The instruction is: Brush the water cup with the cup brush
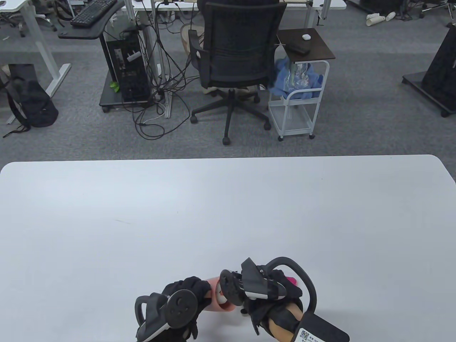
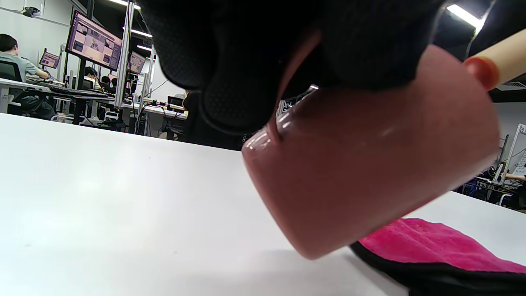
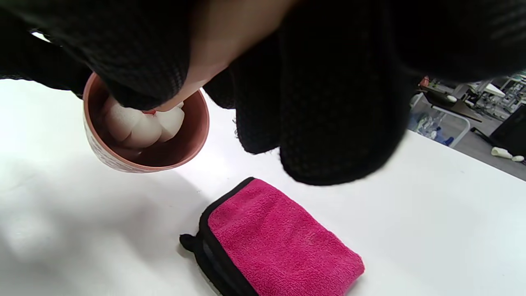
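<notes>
One white bench (image 1: 228, 213). On or above it: one pink cup (image 3: 181, 144), one cup brush (image 3: 139, 125) with its white sponge head inside the cup, one magenta cloth (image 3: 283, 242) with black edging. Two gloved hands near the bench's near edge: left hand (image 1: 185, 295), right hand (image 1: 274, 302), one tracker strapped to each. Beyond the far edge, on the floor: one black office chair (image 1: 237, 60), one white cart (image 1: 302, 89).

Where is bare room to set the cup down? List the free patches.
Free: the table from the hands to its far edge, and both side stretches. Crowded: the near edge, where left hand holds the cup, right hand works the brush, and the pink cloth lies.
</notes>
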`<state>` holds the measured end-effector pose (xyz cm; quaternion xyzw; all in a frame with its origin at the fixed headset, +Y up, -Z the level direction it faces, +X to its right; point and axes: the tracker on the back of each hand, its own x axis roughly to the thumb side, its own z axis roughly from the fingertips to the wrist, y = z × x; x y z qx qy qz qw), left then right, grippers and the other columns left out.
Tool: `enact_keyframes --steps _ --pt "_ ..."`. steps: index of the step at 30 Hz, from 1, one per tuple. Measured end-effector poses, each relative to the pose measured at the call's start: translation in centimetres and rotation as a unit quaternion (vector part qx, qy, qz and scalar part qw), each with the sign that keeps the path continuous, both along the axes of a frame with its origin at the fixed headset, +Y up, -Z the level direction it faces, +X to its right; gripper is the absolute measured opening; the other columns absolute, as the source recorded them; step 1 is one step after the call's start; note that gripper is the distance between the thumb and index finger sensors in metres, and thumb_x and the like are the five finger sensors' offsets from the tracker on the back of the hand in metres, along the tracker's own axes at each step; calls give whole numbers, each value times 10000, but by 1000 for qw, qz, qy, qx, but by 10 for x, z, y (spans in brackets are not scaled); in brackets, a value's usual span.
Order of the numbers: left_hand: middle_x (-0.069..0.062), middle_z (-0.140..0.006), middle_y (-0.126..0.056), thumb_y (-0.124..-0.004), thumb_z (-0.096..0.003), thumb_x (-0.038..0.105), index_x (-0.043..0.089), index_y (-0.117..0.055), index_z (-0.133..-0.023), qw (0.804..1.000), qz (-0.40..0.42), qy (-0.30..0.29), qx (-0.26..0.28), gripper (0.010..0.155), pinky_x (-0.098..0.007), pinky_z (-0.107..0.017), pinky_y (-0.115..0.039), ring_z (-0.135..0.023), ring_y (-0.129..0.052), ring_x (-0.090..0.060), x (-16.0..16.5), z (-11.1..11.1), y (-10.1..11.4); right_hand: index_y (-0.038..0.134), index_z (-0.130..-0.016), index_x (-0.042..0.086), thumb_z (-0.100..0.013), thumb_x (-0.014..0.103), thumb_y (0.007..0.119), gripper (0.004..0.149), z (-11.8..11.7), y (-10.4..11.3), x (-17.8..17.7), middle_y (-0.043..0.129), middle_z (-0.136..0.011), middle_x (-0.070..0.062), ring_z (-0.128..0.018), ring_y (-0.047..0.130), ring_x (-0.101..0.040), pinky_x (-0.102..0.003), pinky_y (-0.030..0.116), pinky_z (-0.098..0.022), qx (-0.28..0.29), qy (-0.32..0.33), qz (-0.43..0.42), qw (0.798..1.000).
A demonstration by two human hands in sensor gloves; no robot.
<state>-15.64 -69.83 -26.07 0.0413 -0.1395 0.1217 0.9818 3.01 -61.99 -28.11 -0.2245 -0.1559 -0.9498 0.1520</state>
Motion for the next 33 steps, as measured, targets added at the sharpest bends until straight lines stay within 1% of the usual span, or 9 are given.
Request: enact_keyframes --steps 5,13,19,28,33 --pt "50 -847 -840 -821 -394 437 353 -798 -784 1000 9 -8 -14 399 -422 -642 -821 -568 -1020 -182 0 0 -1 741 -924 213 -434 431 794 538 -4 -7 8 954 -611 -162 -261 1032 -286 -454 815 -273 -23 -24 -4 999" --pt "48 -848 -836 -817 -394 436 347 -794 -788 1000 7 -2 -8 404 -428 -636 -822 -560 -1020 -185 0 -1 0 728 -930 219 -435 425 788 538 -4 -20 13 944 -625 -169 -282 1030 -299 -466 811 -287 -45 -47 -2 998" --pt "49 -844 -841 -819 -388 440 349 -799 -788 1000 2 0 -8 410 -433 -627 -827 -551 -1022 -188 0 -1 0 724 -930 217 -433 421 789 541 3 -27 8 941 -624 -172 -285 1027 -305 -468 809 -286 -49 -36 5 998" --pt "56 -851 -833 -805 -385 432 356 -792 -791 1000 1 -3 -6 413 -434 -633 -817 -556 -1013 -188 0 0 0 726 -928 194 -431 416 794 548 14 -24 2 947 -606 -174 -268 1028 -302 -465 812 -276 -45 -16 6 999" --pt "59 -852 -836 -808 -385 432 359 -795 -790 1000 7 -3 -3 411 -436 -634 -816 -558 -1014 -192 -1 0 1 731 -926 191 -430 417 796 549 15 -20 2 950 -600 -172 -260 1026 -300 -461 812 -273 -50 -8 -9 999"
